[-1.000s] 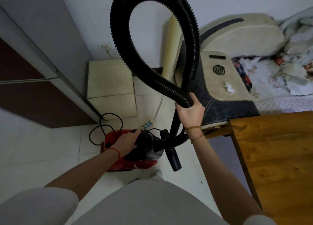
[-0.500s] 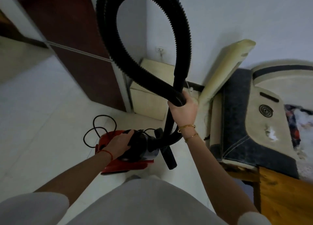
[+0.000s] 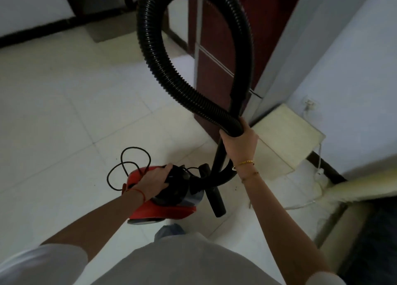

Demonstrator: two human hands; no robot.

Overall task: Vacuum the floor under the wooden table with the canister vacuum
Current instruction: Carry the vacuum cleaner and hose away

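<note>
A red and black canister vacuum (image 3: 169,209) hangs just above the white tiled floor in front of me. My left hand (image 3: 150,182) grips the black handle on top of it. My right hand (image 3: 240,143) holds the black ribbed hose (image 3: 154,55) where it loops back on itself, together with the rigid wand. The hose arcs high above both hands. The wand's black nozzle end (image 3: 217,203) points down beside the canister. A black power cord (image 3: 126,166) dangles in loops from the back of the canister. The wooden table is out of view.
A dark red door (image 3: 217,55) with a grey frame stands ahead. A cream box (image 3: 285,138) sits against the pale wall at the right, below a socket with a white cable (image 3: 318,173). A padded cream and dark cushion (image 3: 365,209) fills the lower right. Open tile lies to the left.
The view has swung left: the wooden table and the bedding have left the frame, and the door and open floor have come in. Both hands keep their hold on the vacuum and hose.
</note>
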